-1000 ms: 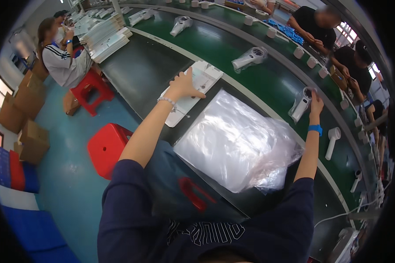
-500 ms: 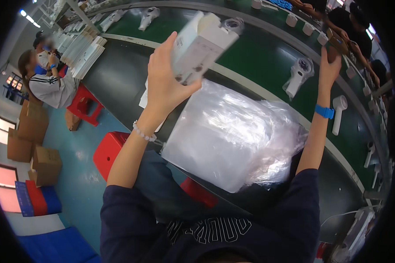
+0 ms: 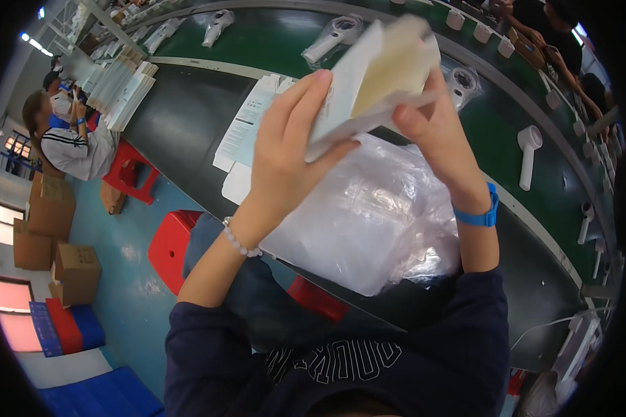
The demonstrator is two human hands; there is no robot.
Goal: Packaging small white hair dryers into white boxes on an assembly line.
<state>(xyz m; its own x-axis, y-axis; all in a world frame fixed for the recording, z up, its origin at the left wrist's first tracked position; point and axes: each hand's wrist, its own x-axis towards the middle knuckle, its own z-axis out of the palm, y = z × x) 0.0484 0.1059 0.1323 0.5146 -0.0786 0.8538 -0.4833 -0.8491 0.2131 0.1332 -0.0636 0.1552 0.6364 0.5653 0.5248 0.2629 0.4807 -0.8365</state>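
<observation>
A white cardboard box [image 3: 348, 104] is held up over the table, tilted, its open end showing a yellowish inside. My left hand [image 3: 282, 149] grips it from the left, thumb below and fingers along the side. At the open end, my right hand [image 3: 445, 132] has its thumb by a flap and its fingers partly hidden behind the carton; motion blurs this end. Beneath both hands lies a pile of clear plastic bags [image 3: 348, 222]. Flattened printed cartons [image 3: 247, 128] lie on the table beside my left hand.
Beyond the table runs a green conveyor belt [image 3: 494, 135] carrying bagged white handheld devices [image 3: 334, 38] and an unbagged one [image 3: 528, 156]. Stacked flat cartons [image 3: 129, 87] stand at far left near a seated person. Red stools [image 3: 170, 247] stand left. People work across the belt.
My right hand has come back from the far side of the belt to the box. The box has moved right and turned, its open end now toward my right hand.
</observation>
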